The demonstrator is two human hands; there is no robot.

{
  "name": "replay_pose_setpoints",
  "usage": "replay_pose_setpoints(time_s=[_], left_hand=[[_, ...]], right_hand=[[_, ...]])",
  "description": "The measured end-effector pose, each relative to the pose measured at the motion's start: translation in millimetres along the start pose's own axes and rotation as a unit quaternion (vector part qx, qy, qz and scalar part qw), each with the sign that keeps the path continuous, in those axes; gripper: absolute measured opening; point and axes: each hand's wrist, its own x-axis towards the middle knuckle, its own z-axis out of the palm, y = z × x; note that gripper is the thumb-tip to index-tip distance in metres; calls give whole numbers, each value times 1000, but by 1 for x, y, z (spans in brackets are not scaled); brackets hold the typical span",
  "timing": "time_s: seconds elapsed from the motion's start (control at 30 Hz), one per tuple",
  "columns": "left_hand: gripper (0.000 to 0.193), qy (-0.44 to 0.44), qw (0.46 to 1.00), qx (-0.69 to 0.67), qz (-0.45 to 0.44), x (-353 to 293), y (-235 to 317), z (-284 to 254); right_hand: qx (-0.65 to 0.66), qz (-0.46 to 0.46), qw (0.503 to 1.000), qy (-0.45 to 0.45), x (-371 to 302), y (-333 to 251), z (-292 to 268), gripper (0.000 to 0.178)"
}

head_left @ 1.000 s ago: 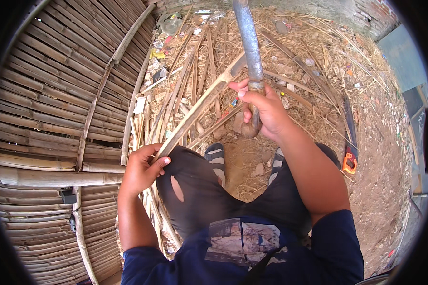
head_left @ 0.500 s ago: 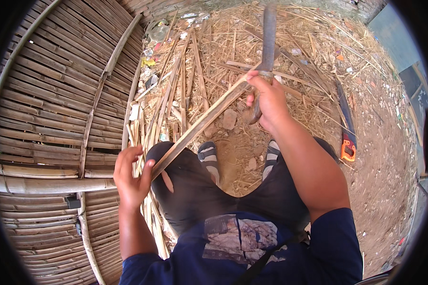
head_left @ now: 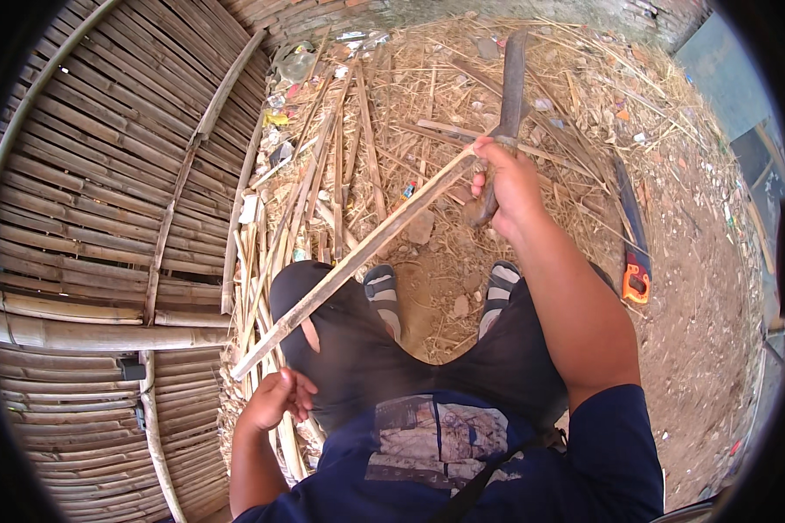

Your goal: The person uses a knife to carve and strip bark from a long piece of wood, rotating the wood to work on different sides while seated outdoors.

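My right hand (head_left: 513,187) is closed round the grip of a machete (head_left: 514,85), whose dark blade points away from me. Its thumb and fingers also pinch the far end of a long bamboo strip (head_left: 358,256). From there the strip slants down to the left, across my left knee, and its near end sticks out past the knee. Just below that end is my left hand (head_left: 277,401), with loosely bent, parted fingers and nothing in them. A small gap separates it from the strip.
A slatted bamboo wall (head_left: 96,192) runs along the left, with a pile of thin bamboo strips (head_left: 251,296) beside it. More strips and shavings cover the ground ahead. A handsaw (head_left: 634,231) with an orange handle lies on the right. My sandalled feet (head_left: 382,296) are between.
My left hand has come off the strip's near end and dropped lower. The strip has swung slightly, its near end now further left and lower. My right hand has shifted slightly right.
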Motion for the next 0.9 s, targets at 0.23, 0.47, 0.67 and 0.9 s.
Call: replay_pose_setpoints(time_s=[0.23, 0.47, 0.67, 0.9], left_hand=[[90, 251, 941, -228, 21, 9, -75, -30], [75, 459, 802, -279, 262, 46, -57, -36], [53, 358, 608, -364, 608, 30, 89, -67], [41, 261, 578, -322, 703, 30, 238, -69]], right_hand=[[-5, 13, 1000, -10, 4, 4, 2, 23], [-12, 40, 999, -18, 9, 10, -2, 26], [-16, 83, 996, -43, 29, 18, -15, 32], [-116, 129, 985, 5, 35, 34, -10, 42]])
